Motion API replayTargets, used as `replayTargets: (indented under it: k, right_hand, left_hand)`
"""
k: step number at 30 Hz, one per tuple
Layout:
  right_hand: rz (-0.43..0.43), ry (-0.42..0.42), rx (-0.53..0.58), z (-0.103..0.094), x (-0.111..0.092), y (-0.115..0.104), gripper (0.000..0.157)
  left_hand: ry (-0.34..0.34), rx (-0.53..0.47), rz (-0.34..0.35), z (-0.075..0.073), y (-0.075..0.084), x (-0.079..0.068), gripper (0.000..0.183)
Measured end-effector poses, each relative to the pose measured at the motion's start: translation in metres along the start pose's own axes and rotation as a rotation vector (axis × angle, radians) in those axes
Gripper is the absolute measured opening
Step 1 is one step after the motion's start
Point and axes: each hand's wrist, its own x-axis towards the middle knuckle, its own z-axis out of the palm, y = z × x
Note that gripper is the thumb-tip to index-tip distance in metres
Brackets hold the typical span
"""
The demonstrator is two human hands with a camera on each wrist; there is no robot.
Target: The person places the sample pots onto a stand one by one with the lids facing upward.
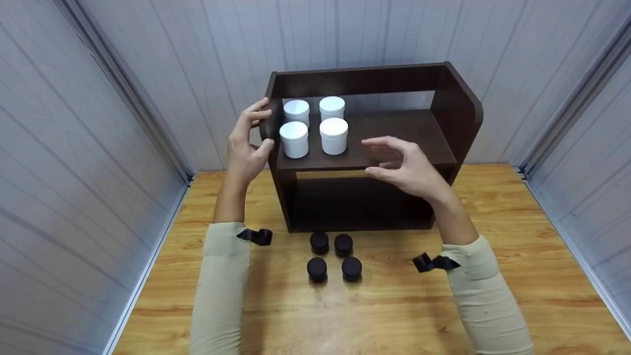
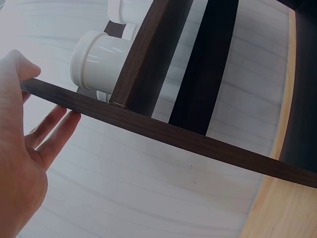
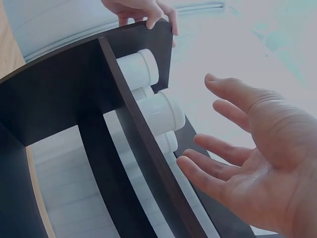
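Four white jars (image 1: 334,135) are standing on the shelf (image 1: 394,135), two in front and two behind, all bunching toward the left end of its upper tier. Down below, four dark pots (image 1: 351,269) are sitting on the wood surface (image 1: 394,310), again two by two, just in front of the shelf. Two hands are working here: the left hand (image 1: 249,148) is gripping the shelf's left side panel (image 2: 148,128), thumb pressing on one face and fingers lying along the other. The right hand (image 1: 409,165) is hovering at the upper tier, right of the jars, holding nothing, its thumb and curved fingers spreading wide apart.

The shelf is running its long axis left to right, its front facing the person and its two side panels rising at the ends. The jars are all pointing straight up, their lids (image 1: 333,126) on top.

Smooth, glossy white is showing on those round jars; dark brown, faintly grained board is making up the shelf, the panel tops sloping toward the front. The pots are looking squat and round, though they are too dark for me to tell whether they are wearing lids. Yellowish, streaky grain is running across the wood, and pale, veined walls (image 1: 369,29) are standing behind.
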Motion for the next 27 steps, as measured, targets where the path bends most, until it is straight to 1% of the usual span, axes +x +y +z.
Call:
replayTargets:
  k: [5, 11, 14, 21, 27]
  right_hand:
    - [-0.047, -0.025, -0.064, 0.001, -0.016, -0.001, 0.058]
    - [-0.059, -0.068, -0.115, 0.003, -0.029, 0.003, 0.053]
    - [-0.068, -0.092, -0.111, 0.006, -0.035, 0.005, 0.051]
    - [-0.141, -0.154, -0.118, 0.013, -0.048, 0.014, 0.047]
    - [-0.162, -0.199, -0.121, 0.018, -0.058, 0.027, 0.042]
  left_hand:
    - [-0.006, 0.005, -0.008, 0.0, 0.001, 0.0, 0.051]
    - [-0.002, -0.013, 0.007, 0.0, 0.001, 0.001, 0.05]
    - [0.001, -0.016, 0.016, -0.001, 0.001, 0.0, 0.049]
    - [0.0, -0.011, 0.01, 0.0, 0.001, 0.001, 0.049]
    - [0.012, -0.008, 0.012, 0.001, 0.001, 0.001, 0.05]
